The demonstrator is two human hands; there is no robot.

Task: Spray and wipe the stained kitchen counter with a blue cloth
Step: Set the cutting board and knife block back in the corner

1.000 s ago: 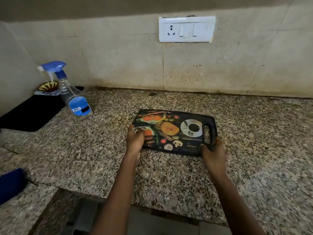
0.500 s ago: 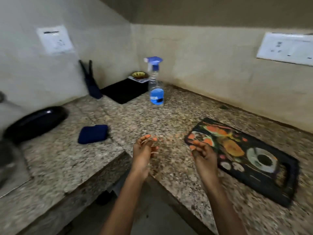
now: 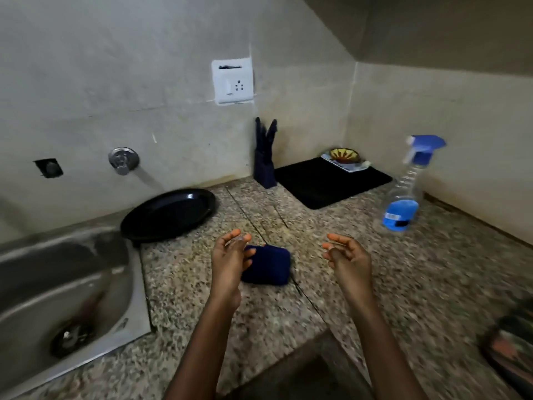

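A folded dark blue cloth (image 3: 269, 265) lies on the speckled granite counter (image 3: 403, 284) in the middle of the view. My left hand (image 3: 230, 258) hovers just left of the cloth and partly in front of it, fingers loosely curled, holding nothing. My right hand (image 3: 347, 259) hangs to the right of the cloth, fingers relaxed and empty. A clear spray bottle (image 3: 406, 192) with a blue trigger head and blue label stands further right near the back wall.
A steel sink (image 3: 43, 298) fills the left, with a tap (image 3: 123, 161) above it. A black plate (image 3: 168, 215) sits beside the sink. A dark knife block (image 3: 264, 161), a black mat (image 3: 331, 183) and a small dish (image 3: 344, 157) occupy the corner. The printed cutting board (image 3: 510, 347) is at the right edge.
Both hands let go of the cutting board and moved left as my view turned toward the corner. The blue cloth now lies between my hands.
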